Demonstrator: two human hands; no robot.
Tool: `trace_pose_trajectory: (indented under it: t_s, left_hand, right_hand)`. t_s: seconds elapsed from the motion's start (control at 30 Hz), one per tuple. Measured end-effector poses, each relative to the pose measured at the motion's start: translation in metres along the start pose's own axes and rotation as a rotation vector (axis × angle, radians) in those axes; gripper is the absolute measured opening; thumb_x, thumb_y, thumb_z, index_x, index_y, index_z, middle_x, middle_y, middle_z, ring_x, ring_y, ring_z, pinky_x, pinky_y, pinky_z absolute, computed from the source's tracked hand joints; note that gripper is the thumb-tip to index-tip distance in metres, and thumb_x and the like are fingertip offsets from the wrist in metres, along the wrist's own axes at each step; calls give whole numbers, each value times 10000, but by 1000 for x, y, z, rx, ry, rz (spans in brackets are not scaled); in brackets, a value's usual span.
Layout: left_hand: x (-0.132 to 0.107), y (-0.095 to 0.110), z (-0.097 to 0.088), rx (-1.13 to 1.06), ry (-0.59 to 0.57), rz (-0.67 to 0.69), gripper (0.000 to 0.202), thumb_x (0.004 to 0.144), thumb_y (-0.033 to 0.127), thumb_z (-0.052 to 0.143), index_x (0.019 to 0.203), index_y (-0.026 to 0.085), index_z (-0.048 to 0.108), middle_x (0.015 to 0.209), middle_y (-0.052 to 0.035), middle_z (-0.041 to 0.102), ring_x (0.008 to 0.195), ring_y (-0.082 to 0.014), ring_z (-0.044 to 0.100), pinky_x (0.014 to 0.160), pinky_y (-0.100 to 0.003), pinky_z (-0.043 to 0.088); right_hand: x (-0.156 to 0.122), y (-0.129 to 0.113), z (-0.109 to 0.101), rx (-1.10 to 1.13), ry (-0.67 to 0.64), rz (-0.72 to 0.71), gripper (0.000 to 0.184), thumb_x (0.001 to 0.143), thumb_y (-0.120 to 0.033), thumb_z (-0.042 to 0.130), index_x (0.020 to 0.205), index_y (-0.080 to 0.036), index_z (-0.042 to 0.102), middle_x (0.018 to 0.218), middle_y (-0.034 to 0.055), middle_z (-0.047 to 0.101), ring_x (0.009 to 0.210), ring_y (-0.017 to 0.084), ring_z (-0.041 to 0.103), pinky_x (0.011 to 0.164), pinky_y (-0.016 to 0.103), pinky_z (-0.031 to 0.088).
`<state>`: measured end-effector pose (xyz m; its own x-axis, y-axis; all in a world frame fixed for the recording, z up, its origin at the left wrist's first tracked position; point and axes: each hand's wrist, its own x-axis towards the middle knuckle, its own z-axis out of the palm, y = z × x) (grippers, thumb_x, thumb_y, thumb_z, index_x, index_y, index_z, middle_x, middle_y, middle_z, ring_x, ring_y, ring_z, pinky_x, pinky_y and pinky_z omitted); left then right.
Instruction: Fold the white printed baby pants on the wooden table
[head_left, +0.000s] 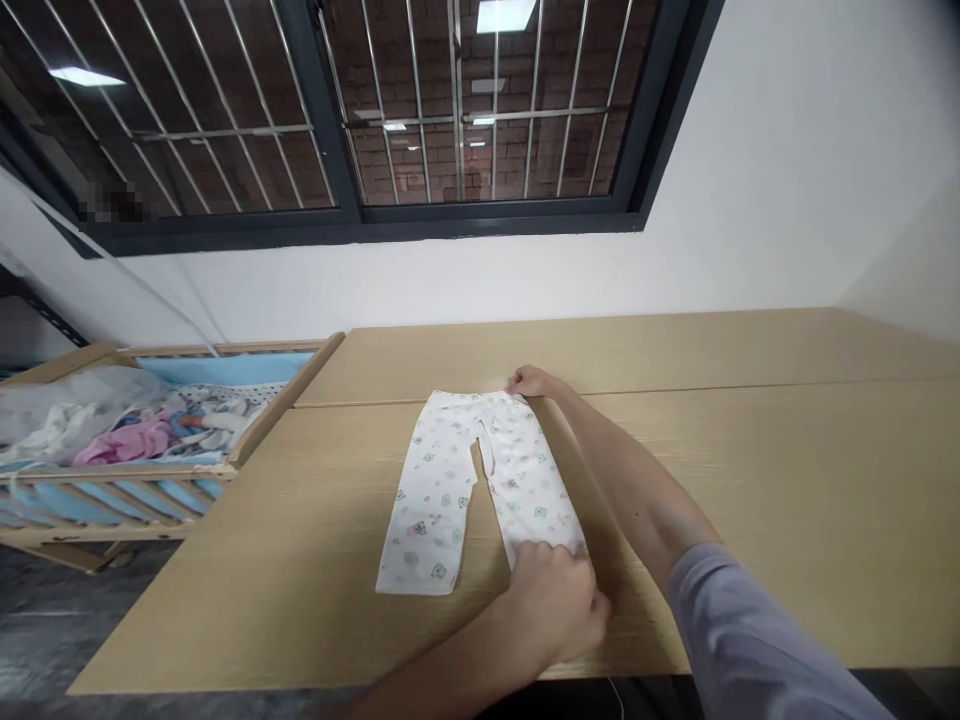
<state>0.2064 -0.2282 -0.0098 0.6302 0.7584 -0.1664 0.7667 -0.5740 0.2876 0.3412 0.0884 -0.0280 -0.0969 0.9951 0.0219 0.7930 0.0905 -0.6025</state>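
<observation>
A small pair of white baby pants (442, 480) with a green print lies flat on the light wooden table (750, 480), waistband away from me and legs toward me. My left hand (555, 600) reaches in from the bottom edge and is closed, pinching the near hem of the right-side leg. My right hand (529, 382), on an arm in a lavender sleeve, is stretched out to the far right corner of the waistband, fingers curled onto the cloth there. The left-side leg lies untouched.
A wooden crib (277, 400) with blue lining stands against the table's left side, holding several pink and white clothes (135, 435). A white wall and a barred window (360, 110) are behind. The table's near edge (300, 685) runs just below my left hand.
</observation>
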Motion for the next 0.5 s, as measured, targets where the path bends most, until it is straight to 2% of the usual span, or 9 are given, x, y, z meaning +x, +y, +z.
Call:
trace_pose_trajectory:
  t_s: [0.13,0.2,0.27,0.37,0.5]
  left_hand:
    - [-29,-15,-16,-176,234,-163,290,888,308,457,722,207,672,700,-77,723,645,-235,674,594,-333,414]
    - [-51,-30,-21,-271,363,-254,338,916,304,410,651,221,604,615,-36,673,587,-188,628,576,-311,368]
    - [-77,-48,-21,-362,441,-351,384,939,326,377,607,224,541,563,-16,624,555,-164,589,568,-295,349]
    - [-114,-74,-13,-452,476,-476,445,970,399,362,581,227,489,537,-3,583,525,-146,555,552,-275,339]
    - [-146,-101,8,-355,505,-684,424,971,408,387,620,226,541,579,-8,624,560,-161,588,571,-277,336]
  right_hand:
    - [10,-30,-12,7,-139,-20,115,669,-175,786,631,-149,681,564,18,642,525,127,559,504,229,424]
    - [15,-50,-15,18,-170,-27,141,689,-207,788,630,-146,675,550,26,636,509,123,550,493,231,432]
    - [20,-72,-13,32,-180,-27,179,699,-232,795,615,-142,665,561,39,650,511,120,558,498,227,454]
    - [26,-105,2,45,-156,-19,211,712,-248,789,594,-133,657,580,56,671,518,120,580,506,217,484]
    - [30,-140,39,11,-105,-10,165,694,-210,783,608,-121,673,564,69,668,554,153,623,531,227,507]
